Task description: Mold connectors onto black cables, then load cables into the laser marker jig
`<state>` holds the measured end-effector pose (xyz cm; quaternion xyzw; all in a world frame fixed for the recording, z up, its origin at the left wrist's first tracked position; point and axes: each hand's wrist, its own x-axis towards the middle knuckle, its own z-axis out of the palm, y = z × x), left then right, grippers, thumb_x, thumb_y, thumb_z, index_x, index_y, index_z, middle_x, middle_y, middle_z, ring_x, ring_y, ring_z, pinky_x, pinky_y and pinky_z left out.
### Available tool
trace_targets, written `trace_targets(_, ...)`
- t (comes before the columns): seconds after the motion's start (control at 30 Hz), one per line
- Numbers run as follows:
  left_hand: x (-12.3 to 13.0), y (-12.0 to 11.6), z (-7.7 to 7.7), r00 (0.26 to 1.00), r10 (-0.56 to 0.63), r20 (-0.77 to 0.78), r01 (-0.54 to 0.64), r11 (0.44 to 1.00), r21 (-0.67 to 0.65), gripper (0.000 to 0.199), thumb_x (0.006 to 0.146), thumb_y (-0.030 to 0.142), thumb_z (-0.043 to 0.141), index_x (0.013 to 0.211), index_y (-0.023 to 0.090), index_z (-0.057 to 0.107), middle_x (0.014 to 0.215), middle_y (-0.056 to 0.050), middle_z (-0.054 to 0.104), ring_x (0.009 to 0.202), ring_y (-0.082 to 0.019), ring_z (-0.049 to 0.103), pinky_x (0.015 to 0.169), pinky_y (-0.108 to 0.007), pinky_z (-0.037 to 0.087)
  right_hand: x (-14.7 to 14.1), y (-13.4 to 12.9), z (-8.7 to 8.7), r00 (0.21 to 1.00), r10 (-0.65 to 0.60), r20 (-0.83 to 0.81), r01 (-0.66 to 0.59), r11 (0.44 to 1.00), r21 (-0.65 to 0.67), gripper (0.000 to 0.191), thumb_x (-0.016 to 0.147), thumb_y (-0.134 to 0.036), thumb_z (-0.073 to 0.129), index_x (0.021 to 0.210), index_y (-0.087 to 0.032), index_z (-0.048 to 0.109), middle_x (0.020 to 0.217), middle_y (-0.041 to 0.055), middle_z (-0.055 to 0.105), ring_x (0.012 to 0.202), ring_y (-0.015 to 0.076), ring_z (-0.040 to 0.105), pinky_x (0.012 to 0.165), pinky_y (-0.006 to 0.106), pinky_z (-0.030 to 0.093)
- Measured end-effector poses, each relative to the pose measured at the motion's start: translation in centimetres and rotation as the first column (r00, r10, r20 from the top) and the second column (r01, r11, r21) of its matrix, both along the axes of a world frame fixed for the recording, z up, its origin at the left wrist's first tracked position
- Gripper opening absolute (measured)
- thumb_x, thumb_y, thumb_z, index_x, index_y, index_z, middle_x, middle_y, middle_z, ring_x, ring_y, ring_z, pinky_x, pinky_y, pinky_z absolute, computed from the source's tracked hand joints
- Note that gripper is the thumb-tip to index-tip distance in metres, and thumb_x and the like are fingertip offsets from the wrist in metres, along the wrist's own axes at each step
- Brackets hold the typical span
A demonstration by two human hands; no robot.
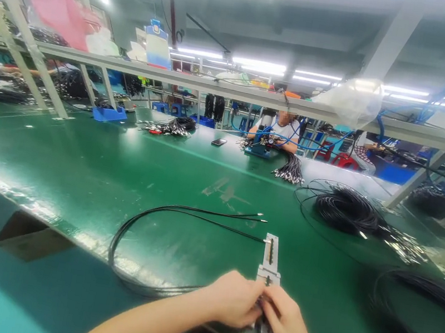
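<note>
A narrow metal fixture [272, 253] with a dark slot lies near the front edge of the green bench. Over its lower part, my left hand [236, 299] and my right hand [283, 314] meet, fingertips pinched together. What they pinch is too small and hidden to make out. Several black cables [121, 232] curve in a loop to the left and pass beside or under my left hand. One cable end touches the fixture's upper part; other metal-tipped ends lie just above it.
Coiled black cables [346, 211] lie at right, with another blurred bundle [414, 315] nearer. Across the bench a person [285, 128] sits behind a blue-green device [260, 143]. A phone [218, 142], a blue bin [109, 113] and an overhead shelf rail [202, 81] are also there.
</note>
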<state>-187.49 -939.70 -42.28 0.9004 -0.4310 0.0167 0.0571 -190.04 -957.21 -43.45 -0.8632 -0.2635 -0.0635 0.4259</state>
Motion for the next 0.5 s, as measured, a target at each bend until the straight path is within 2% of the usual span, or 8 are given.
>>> trace_targets(0.13,1.9,1.3,0.3,0.968,-0.231,0.097,0.222,0.970,0.095,0.037,0.079,0.055,0.039,0.088,0.020,0.047,0.071,-0.004,0.063,0.062,-0.021,0.063,0.049,-0.029,0.047,-0.3,1.3,-0.7,0.979,-0.027,0.203,0.044,0.996,-0.080,0.019,0.088,-0.022,0.040,0.073,-0.022,0.052,0.068,0.0024,0.055,0.063,0.0181,0.054,0.055,0.029,0.046)
trace_targets(0.23,2.8,1.5,0.7,0.937,-0.324,0.133,0.305,0.941,0.144,0.036,0.080,0.054,0.037,0.087,0.021,0.048,0.069,-0.003,0.063,0.061,-0.021,0.063,0.047,-0.028,0.046,-0.2,2.0,-1.8,0.958,-0.050,0.283,0.085,0.990,-0.115,0.017,0.088,-0.021,0.039,0.078,-0.022,0.052,0.071,0.0042,0.055,0.065,0.0192,0.054,0.057,0.030,0.047)
trace_targets(0.3,2.5,1.3,0.9,0.950,-0.286,0.126,0.270,0.954,0.128,0.035,0.079,0.053,0.039,0.089,0.020,0.047,0.071,-0.004,0.063,0.062,-0.022,0.063,0.047,-0.029,0.046,0.0,2.1,-2.4,0.945,-0.031,0.325,0.081,0.987,-0.141,0.018,0.089,-0.020,0.036,0.085,-0.022,0.054,0.076,0.0061,0.056,0.071,0.0210,0.055,0.062,0.033,0.048)
trace_targets(0.4,1.1,1.7,1.2,0.991,-0.122,0.054,0.117,0.989,0.087,0.026,0.081,0.039,0.041,0.096,0.020,0.045,0.077,-0.004,0.065,0.066,-0.022,0.063,0.051,-0.030,0.047,0.2,1.4,-2.9,0.927,-0.011,0.374,0.087,0.979,-0.185,0.022,0.090,-0.018,0.033,0.092,-0.022,0.055,0.080,0.0079,0.057,0.076,0.0226,0.055,0.066,0.035,0.047)
trace_targets(0.5,0.1,5.0,2.2,0.988,0.114,-0.105,-0.096,0.983,0.160,0.021,0.079,0.025,0.043,0.100,0.021,0.047,0.080,-0.005,0.066,0.070,-0.022,0.063,0.056,-0.029,0.046,0.3,0.2,-2.5,0.916,-0.007,0.401,0.104,0.970,-0.221,0.025,0.089,-0.015,0.033,0.101,-0.022,0.053,0.084,0.0082,0.057,0.076,0.0219,0.054,0.065,0.035,0.045)
